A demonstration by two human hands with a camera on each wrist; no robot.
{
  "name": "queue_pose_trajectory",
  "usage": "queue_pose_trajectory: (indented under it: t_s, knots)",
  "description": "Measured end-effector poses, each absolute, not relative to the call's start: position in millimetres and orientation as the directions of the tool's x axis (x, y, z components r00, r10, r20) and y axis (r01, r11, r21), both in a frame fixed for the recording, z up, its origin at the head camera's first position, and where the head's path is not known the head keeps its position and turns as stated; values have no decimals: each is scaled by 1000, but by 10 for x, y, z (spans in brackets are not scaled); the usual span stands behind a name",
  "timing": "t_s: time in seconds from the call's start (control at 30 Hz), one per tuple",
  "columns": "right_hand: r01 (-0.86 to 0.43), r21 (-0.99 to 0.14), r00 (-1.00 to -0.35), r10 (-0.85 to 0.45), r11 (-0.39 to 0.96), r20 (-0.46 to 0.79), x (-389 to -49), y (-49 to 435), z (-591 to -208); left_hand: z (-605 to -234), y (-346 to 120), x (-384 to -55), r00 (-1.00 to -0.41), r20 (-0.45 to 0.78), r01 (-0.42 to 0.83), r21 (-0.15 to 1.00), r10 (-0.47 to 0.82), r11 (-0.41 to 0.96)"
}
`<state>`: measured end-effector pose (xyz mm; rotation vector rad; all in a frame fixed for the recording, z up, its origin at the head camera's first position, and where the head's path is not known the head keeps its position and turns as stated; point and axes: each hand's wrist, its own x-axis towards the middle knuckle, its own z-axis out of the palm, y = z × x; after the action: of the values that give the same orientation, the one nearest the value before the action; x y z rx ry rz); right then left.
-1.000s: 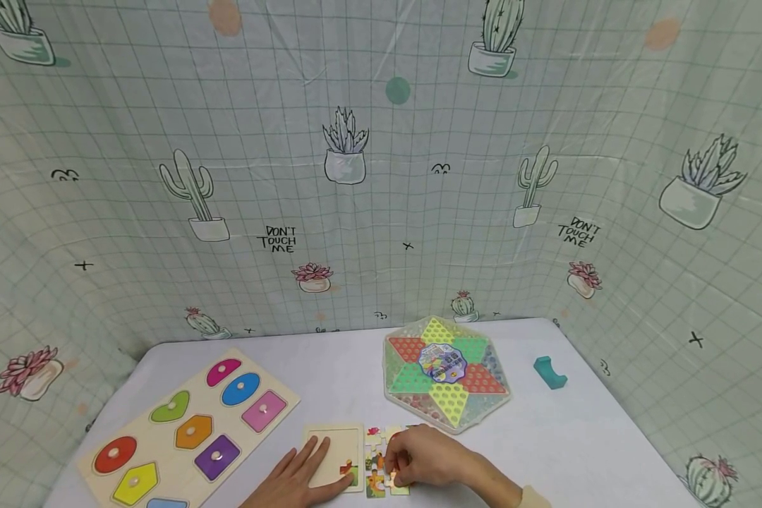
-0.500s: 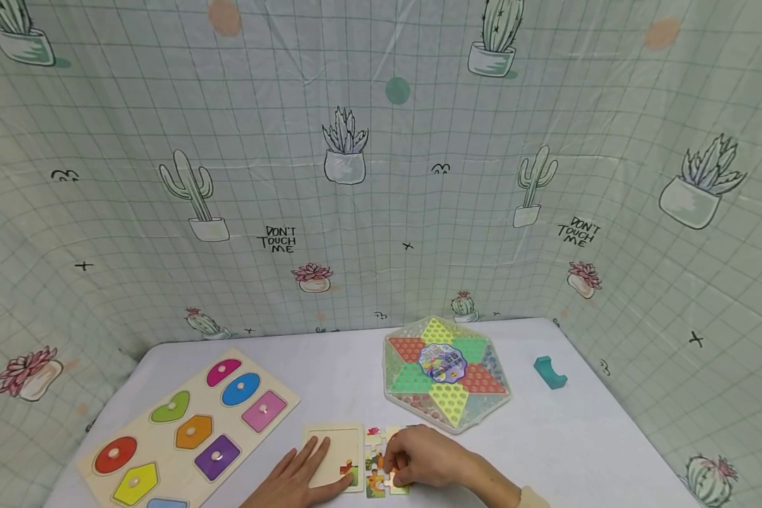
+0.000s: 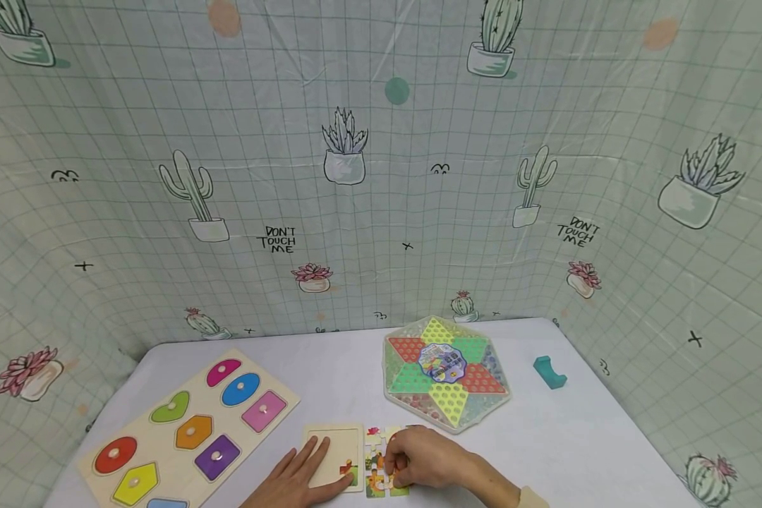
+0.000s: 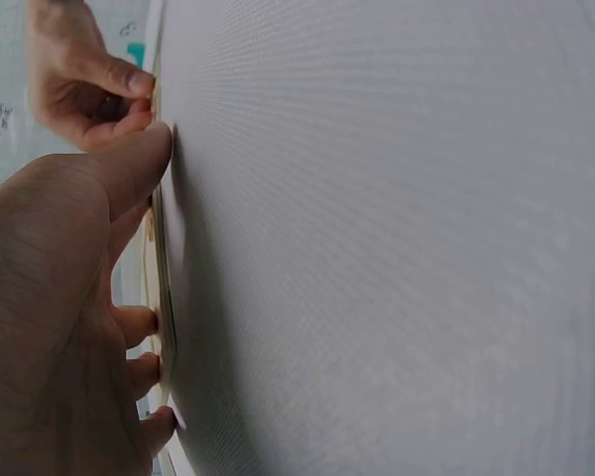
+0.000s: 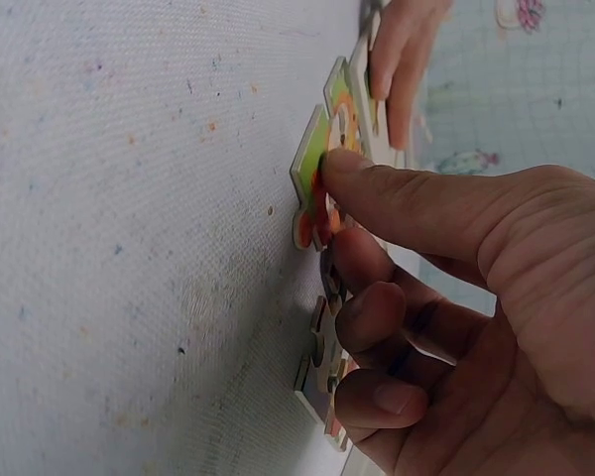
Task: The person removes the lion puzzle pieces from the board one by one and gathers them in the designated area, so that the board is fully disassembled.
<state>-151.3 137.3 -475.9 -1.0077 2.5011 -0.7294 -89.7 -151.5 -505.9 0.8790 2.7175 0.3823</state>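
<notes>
My left hand (image 3: 298,480) lies with fingers spread on a small wooden puzzle tray (image 3: 334,441). One picture piece (image 3: 348,467) sits in the tray's lower right corner, by the thumb. Just right of the tray, several jigsaw pieces (image 3: 375,483) lie close together on the table. Over them my right hand (image 3: 428,455) is bent down, fingers curled. In the right wrist view its thumb and forefinger pinch a green and orange puzzle piece (image 5: 309,159) that lies among the others. The hand hides part of the right-hand pieces in the head view.
A wooden shape board (image 3: 190,402) with coloured knobbed shapes lies on the left of the white table (image 3: 339,367). Behind the right hand is a hexagonal Chinese checkers board (image 3: 444,374). A teal curved block (image 3: 549,372) stands at the far right. Patterned cloth (image 3: 381,212) hangs around the table.
</notes>
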Motion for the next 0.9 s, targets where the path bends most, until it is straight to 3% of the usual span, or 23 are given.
queue_pose_trajectory:
  t_s: [0.9]
  knots:
    - [-565,-548,-683,-722,617,-108,-1485,1368,-4751,-4997,-1494,-945,-774,-205,511,358,600,782]
